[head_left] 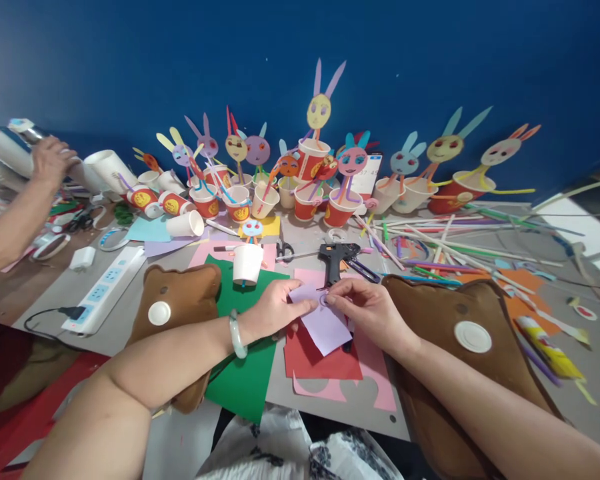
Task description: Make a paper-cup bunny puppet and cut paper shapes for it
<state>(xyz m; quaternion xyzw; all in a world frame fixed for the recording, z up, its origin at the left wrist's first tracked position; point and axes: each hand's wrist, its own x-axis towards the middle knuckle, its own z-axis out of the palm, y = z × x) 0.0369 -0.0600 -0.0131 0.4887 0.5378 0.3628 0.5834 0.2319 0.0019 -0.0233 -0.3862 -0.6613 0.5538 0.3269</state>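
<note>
Between my hands is a small sheet of purple paper (325, 330) with a dark drawn or cut mark near its upper right edge. My left hand (280, 305) grips its left side, thumb on top. My right hand (367, 308) pinches at the upper right edge by the mark; whether it also holds something small I cannot make out. Beneath lie a red sheet (313, 360) and pink paper with round cut-outs (380, 387). To the left is a green sheet (245, 380). A black glue gun (334, 260) stands just beyond my hands.
Paper cups with rabbit-faced figures (343, 200) line the blue wall. Brown cushion-like warmers (180, 300) lie under or beside both forearms. A white power strip (105, 290) is at left, paper straws (460, 247) at right. Another person's hand (53, 160) holds something at far left.
</note>
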